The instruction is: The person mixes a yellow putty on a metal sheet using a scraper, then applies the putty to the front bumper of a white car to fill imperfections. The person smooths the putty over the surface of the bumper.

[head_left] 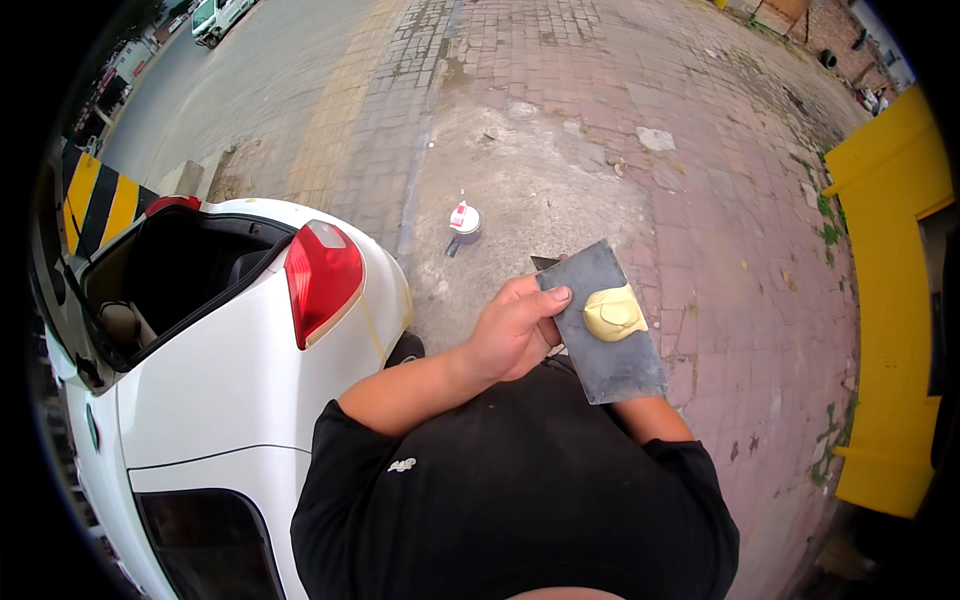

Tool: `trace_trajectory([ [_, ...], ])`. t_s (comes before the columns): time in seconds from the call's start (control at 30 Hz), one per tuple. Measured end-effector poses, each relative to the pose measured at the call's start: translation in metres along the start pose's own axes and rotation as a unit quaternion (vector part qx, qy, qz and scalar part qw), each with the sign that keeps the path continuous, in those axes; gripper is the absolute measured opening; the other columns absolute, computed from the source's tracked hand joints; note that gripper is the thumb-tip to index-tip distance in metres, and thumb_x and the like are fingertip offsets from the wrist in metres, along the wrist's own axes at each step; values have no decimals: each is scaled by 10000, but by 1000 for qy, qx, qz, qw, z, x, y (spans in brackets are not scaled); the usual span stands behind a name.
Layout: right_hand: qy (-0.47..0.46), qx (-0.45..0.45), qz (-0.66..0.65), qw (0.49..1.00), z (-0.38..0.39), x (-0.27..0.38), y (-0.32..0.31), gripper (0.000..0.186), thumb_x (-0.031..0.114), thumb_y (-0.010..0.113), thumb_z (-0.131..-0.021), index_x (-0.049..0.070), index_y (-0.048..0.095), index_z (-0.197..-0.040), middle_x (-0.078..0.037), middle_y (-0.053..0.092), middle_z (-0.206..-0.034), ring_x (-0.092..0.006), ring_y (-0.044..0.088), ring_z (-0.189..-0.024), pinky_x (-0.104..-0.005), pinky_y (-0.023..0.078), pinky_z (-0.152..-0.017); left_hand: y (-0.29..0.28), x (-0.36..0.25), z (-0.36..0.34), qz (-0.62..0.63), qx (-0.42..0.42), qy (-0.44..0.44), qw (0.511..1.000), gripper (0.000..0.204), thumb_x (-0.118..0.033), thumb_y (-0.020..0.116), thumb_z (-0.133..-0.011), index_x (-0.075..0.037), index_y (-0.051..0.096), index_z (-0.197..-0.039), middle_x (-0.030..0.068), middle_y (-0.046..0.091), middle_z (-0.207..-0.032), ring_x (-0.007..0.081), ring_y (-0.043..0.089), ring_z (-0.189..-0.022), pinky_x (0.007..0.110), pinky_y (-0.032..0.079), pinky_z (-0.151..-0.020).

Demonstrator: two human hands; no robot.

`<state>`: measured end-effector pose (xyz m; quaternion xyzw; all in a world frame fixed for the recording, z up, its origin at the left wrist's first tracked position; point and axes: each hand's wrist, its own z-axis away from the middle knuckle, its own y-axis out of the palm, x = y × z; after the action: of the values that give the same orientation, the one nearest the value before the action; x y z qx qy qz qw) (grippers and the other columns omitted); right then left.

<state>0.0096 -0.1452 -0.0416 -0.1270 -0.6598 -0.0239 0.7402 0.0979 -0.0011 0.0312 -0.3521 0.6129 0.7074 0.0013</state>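
Note:
My left hand (515, 330) is closed on the edge of a flat dark grey putty board (612, 375), thumb on top. The board is tilted in front of my chest. On its face sits a smooth lump of pale yellow putty (612, 314). A dark pointed corner of some flat tool (545, 262) shows past the board's upper left edge; which hand has it, I cannot tell. My right forearm (652, 418) runs up behind the board, which hides the right hand and its fingers.
At my left stands a white car (220, 390) with a red tail light (325, 280) and its rear open. A white-lidded can (465, 222) stands on the paving ahead, a red-and-white tube on top. A yellow metal structure (890, 300) rises at the right.

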Motion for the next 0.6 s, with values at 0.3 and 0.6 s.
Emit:
trace_trajectory([
  [0.3,-204,-20,-265,942,15,-9,-64,485,311,351,-1033,17,385,-1417,-143,436,-1440,-263,479,-1274,-412,386,-1067,14,74,-12,67,-181,80,978,332,-154,450,-992,74,507,-1227,179,606,-1227,286,597,-1132,439,454,-990],
  [0.6,-60,194,-404,892,8,-35,-53,426,178,483,-976,1,413,-1357,-120,490,-1360,-213,498,-1221,-363,397,-1038,33,105,26,71,-216,202,953,375,-165,434,-992,80,480,-1273,186,588,-1265,303,584,-1167,473,427,-1027],
])
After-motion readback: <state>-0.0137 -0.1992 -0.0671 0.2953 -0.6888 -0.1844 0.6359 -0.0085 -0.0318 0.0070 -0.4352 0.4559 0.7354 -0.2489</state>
